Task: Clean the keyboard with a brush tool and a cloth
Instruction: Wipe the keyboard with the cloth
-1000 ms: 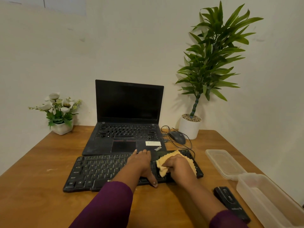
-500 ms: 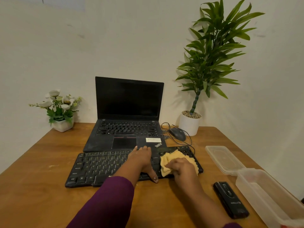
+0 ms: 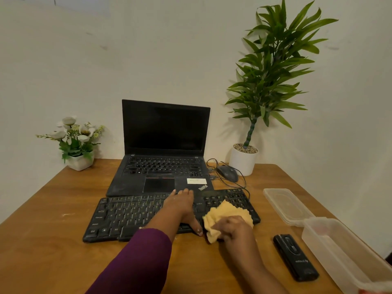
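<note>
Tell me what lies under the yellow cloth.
The right end of the keyboard; the keys beneath are hidden. The right hand grips the cloth from above.

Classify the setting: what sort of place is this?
Likely a home or small-office desk: a wooden table against a plain wall, with an open laptop, a separate keyboard and a potted plant.

A laptop (image 3: 165, 145), mouse (image 3: 227, 173), plant (image 3: 273, 66) and plastic box (image 3: 343, 253) occupy the table (image 3: 53, 240).
</note>
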